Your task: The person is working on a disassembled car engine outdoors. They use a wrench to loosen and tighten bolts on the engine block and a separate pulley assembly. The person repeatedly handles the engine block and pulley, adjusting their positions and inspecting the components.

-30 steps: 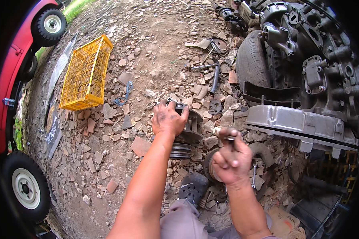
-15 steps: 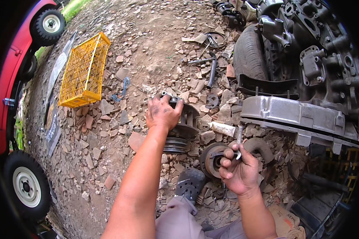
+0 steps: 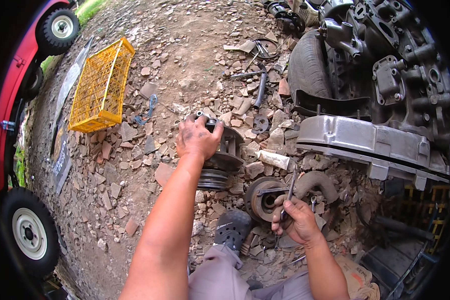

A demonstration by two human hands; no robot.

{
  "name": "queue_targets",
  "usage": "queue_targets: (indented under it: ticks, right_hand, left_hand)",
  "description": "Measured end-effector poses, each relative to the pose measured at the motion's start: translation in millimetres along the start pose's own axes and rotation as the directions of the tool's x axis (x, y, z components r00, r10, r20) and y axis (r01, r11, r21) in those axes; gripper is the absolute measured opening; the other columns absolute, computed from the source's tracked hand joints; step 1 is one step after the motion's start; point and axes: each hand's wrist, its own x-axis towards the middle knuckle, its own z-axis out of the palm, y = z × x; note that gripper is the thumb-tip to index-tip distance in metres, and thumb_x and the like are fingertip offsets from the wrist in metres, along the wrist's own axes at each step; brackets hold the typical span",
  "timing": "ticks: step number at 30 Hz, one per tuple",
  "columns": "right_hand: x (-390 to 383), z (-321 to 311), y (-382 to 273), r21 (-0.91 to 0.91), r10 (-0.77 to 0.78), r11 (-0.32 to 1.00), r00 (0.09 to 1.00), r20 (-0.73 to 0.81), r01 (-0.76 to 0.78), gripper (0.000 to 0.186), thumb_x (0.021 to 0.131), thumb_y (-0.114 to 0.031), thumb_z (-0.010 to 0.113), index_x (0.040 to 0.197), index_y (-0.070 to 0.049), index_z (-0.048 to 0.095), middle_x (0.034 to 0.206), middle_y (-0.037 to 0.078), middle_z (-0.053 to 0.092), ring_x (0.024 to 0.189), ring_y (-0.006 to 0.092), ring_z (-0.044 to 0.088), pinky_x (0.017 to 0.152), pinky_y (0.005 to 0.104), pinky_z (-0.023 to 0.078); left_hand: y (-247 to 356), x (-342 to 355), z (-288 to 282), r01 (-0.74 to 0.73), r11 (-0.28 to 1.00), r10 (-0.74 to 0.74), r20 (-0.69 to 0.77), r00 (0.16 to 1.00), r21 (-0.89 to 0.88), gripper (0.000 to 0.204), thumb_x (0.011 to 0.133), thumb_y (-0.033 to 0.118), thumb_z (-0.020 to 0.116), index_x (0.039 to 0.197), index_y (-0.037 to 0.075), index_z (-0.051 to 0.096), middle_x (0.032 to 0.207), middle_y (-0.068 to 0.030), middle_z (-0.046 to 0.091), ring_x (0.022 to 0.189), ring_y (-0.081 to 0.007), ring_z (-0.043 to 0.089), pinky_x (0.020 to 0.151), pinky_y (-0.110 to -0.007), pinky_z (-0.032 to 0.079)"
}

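My left hand (image 3: 200, 137) rests on top of a dark metal machine part (image 3: 227, 159) with round flanges, its fingers curled over the upper end. Beneath that part shows a grooved pulley (image 3: 212, 180). Lower and to the right, my right hand (image 3: 301, 222) grips a shiny spanner (image 3: 291, 189), which points up and slightly right out of the fingers. Just left of the right hand lies a rusty round hub (image 3: 257, 202), with a flat metal bar (image 3: 275, 190) across its face. The spanner's lower end is partly covered by my fingers.
Broken tile and stones cover the ground. A large engine block (image 3: 380, 140) and a tyre (image 3: 310, 67) stand at right. A white tube (image 3: 273, 159), a curved hose (image 3: 317, 186) and a hammer-like tool (image 3: 260, 89) lie nearby. A yellow crate (image 3: 102, 90) and a red vehicle (image 3: 20, 90) are left.
My right hand has lowered slightly and turned, so more of the spanner's length shows, now tilted. My left hand stays on the machine part; the whole view has shifted a little.
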Motion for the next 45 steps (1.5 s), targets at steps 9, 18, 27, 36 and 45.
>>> queue_targets:
  ticks: [9,18,27,36,45]
  right_hand:
    - [-19.9,-45.1,-70.1,-0.991,-0.772,0.001,0.63,0.083,0.132,0.02,0.09,-0.006,0.057,0.107,-0.002,0.068,0.094,0.014,0.068,0.088,0.0265,0.063,0.081,0.034,0.048]
    - [36.8,-98.3,-44.5,-0.937,-0.846,0.252,0.524,-0.092,0.243,0.028,0.095,-0.022,0.06,0.112,0.001,0.063,0.092,0.004,0.064,0.081,0.0108,0.058,0.077,0.0268,0.047]
    - [51.7,-99.4,-45.9,-0.875,-0.855,0.302,0.514,-0.073,0.379,0.022,0.096,-0.021,0.06,0.099,0.001,0.063,0.085,0.002,0.063,0.08,0.0099,0.056,0.076,0.0262,0.045]
    - [75.4,-100.9,-29.2,-0.88,-0.805,0.366,0.578,-0.137,0.302,0.021,0.094,-0.019,0.062,0.1,0.001,0.061,0.096,0.004,0.062,0.091,0.0137,0.056,0.086,0.0286,0.043]
    - [97.5,-95.2,-26.9,-0.864,-0.913,0.263,0.4,-0.079,0.429,0.033,0.096,-0.026,0.061,0.113,0.002,0.063,0.1,0.006,0.068,0.092,0.014,0.06,0.09,0.0299,0.044]
  left_hand:
    - [-0.8,-1.4,0.0,-0.016,1.0,0.015,-0.031,0.999,-0.001,0.057,0.084,0.057,0.054,0.12,0.015,0.063,0.137,-0.0105,0.048,0.129,-0.0287,0.041,0.105,-0.044,0.037]
    - [0.3,-0.8,-0.1,-0.026,1.0,0.026,-0.005,1.0,-0.01,0.058,0.084,0.057,0.052,0.121,0.014,0.062,0.139,-0.0103,0.046,0.13,-0.0281,0.039,0.106,-0.043,0.037]
    - [-0.2,0.2,-1.0,-0.023,1.0,0.023,0.011,1.0,0.009,0.057,0.084,0.057,0.051,0.12,0.015,0.062,0.137,-0.0089,0.047,0.129,-0.0276,0.04,0.105,-0.044,0.038]
    - [-0.3,1.9,0.4,-0.01,1.0,0.01,0.011,1.0,-0.015,0.056,0.084,0.057,0.052,0.12,0.015,0.062,0.137,-0.009,0.047,0.13,-0.0275,0.04,0.105,-0.044,0.037]
    - [1.1,0.3,-2.2,0.009,1.0,-0.009,0.026,1.0,0.003,0.059,0.084,0.058,0.053,0.123,0.013,0.061,0.138,-0.0096,0.046,0.13,-0.0278,0.04,0.106,-0.043,0.037]
